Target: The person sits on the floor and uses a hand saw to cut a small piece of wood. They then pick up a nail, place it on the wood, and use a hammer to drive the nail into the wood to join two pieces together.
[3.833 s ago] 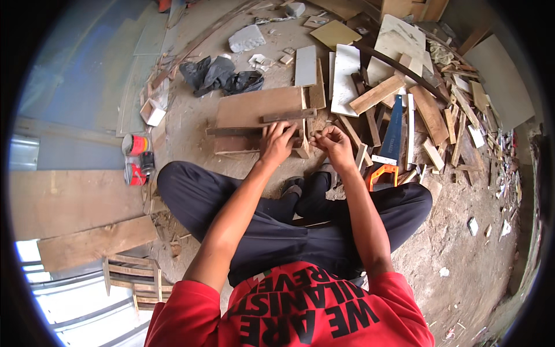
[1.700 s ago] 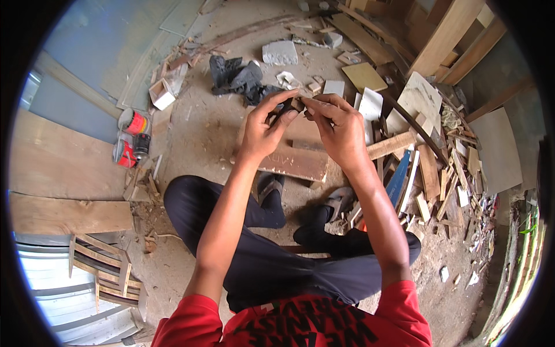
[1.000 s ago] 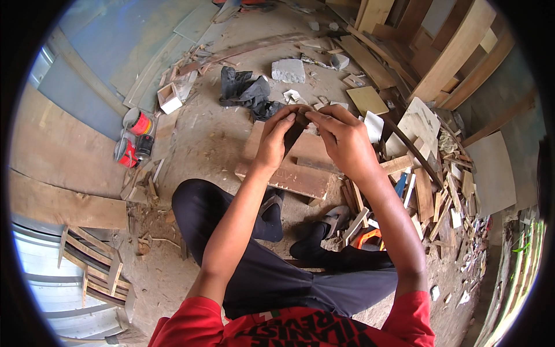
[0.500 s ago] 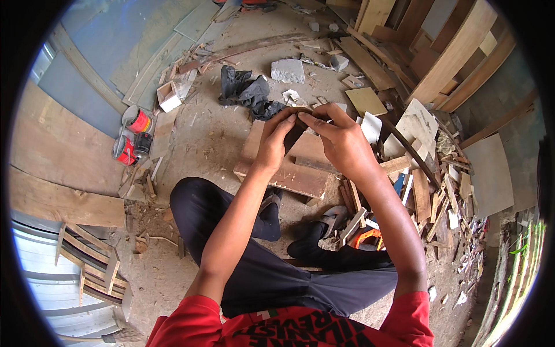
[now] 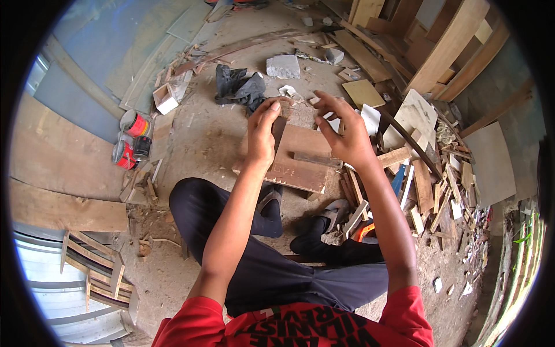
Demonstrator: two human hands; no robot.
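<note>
My left hand (image 5: 262, 132) is closed around a dark brown piece of wood (image 5: 279, 130), held up above a low wooden board (image 5: 300, 173). Part of that piece is hidden behind my fingers. To its right, my right hand (image 5: 348, 128) is raised with thumb and fingers spread and nothing between them. A short wooden strip (image 5: 315, 159) lies across the board, below the gap between my hands.
Offcuts (image 5: 425, 185), a blue-handled tool (image 5: 398, 179) and an orange tool (image 5: 365, 232) lie to the right. Beyond the board are a black plastic bag (image 5: 238, 85) and a grey block (image 5: 283, 66). Cans (image 5: 136, 124) stand at left; planks (image 5: 448, 49) lean at far right.
My right hand has let go of the wood piece and moved right, its fingers opening. My left hand keeps hold and has shifted slightly left.
</note>
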